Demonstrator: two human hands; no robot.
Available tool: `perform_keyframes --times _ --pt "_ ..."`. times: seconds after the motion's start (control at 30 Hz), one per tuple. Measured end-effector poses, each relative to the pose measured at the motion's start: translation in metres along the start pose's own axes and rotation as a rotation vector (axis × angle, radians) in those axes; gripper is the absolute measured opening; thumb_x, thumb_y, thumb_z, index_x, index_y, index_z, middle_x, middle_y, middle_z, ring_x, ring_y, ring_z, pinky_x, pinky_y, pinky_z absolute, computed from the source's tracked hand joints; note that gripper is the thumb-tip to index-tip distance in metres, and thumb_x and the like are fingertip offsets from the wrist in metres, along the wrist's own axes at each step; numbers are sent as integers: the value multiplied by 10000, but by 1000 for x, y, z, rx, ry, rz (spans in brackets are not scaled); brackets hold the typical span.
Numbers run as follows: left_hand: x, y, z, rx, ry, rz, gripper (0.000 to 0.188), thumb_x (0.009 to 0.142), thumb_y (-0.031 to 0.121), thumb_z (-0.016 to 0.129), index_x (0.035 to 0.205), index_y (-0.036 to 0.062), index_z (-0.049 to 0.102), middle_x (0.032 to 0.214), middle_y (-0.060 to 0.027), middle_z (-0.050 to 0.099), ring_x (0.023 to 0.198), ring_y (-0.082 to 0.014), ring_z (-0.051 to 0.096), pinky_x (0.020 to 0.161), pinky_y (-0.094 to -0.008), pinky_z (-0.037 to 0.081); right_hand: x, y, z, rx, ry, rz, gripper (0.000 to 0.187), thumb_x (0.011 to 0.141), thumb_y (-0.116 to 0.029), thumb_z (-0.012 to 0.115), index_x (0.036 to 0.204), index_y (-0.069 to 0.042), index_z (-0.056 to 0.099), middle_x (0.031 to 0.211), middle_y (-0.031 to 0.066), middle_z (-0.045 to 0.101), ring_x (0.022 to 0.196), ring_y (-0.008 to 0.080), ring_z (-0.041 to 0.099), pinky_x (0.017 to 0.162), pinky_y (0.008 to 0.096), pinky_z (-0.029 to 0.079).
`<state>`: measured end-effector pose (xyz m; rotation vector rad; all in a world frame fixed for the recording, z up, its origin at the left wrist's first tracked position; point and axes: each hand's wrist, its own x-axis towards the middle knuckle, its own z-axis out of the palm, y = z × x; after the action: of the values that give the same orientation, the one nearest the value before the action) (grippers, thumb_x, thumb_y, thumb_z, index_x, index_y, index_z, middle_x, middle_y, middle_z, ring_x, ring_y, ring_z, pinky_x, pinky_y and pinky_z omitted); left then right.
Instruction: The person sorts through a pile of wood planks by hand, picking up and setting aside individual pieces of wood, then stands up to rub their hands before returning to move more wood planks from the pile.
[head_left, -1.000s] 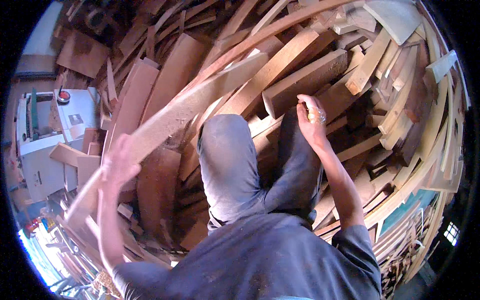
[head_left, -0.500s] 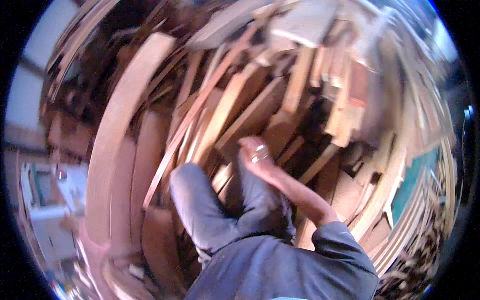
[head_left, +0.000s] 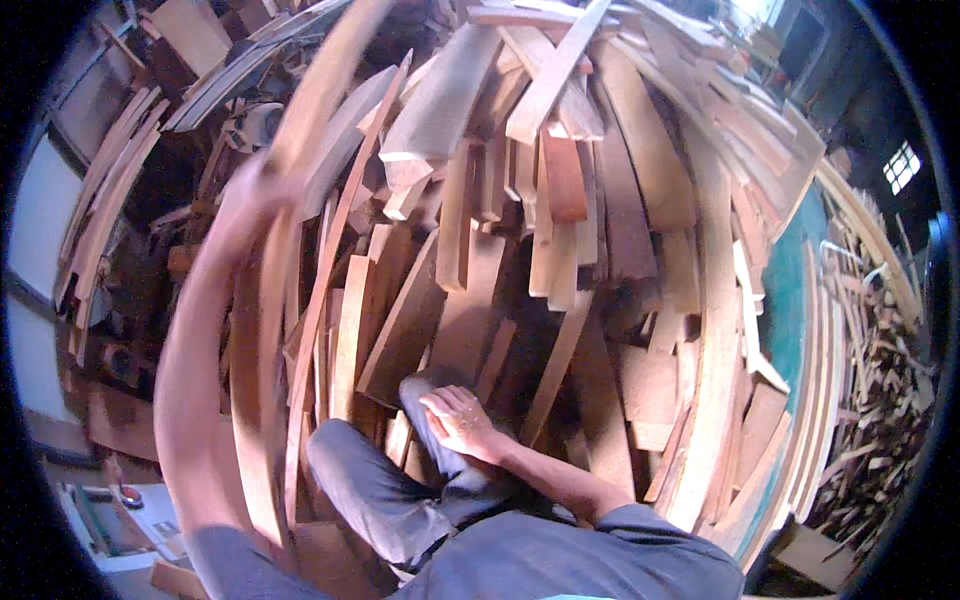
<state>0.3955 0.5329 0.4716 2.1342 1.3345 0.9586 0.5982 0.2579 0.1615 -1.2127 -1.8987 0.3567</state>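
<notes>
My left hand (head_left: 250,195) is raised high at the upper left, blurred, and grips a long pale wooden plank (head_left: 315,95) that runs up toward the top of the view. My left forearm stretches up from the lower left. My right hand (head_left: 458,418) rests with fingers spread on my right knee, holding nothing. I am standing on a big heap of boards (head_left: 560,210); my grey trousers and grey shirt fill the lower middle.
Loose planks and offcuts lie in every direction under and ahead of me. A green surface (head_left: 795,300) edges the heap at the right, with a scatter of thin slats (head_left: 880,400) beyond. A pale workbench or machine top (head_left: 135,510) sits at the lower left.
My left hand has swung the long plank from low at the left up and forward. My right hand has come down off the boards onto my knee. The view has turned.
</notes>
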Motion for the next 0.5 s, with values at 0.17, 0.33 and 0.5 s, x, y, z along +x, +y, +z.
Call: perform_keyframes --times 0.17,0.33,0.5 --pt "141 169 14 -124 254 387 534 977 403 691 1144 -102 650 1026 -193 736 926 -292 711 864 -379 560 -3 1 2 52 -16 -12 249 858 -68 699 1101 -62 646 993 149 686 918 365 663 815 487 545" --pt "82 82 -6 121 108 235 498 938 400 718 1163 -36 630 1062 -95 684 992 -174 624 906 -337 513 0 1 -2 163 -103 93 257 880 -51 682 1135 -56 649 1003 167 698 925 384 668 820 489 543" --pt "-121 -169 34 187 -2 -253 369 895 368 773 1035 43 672 940 -40 661 890 -128 591 799 -339 511 5 14 -10 121 -44 46 280 902 -56 666 1181 -58 641 973 168 696 857 388 657 748 504 529"
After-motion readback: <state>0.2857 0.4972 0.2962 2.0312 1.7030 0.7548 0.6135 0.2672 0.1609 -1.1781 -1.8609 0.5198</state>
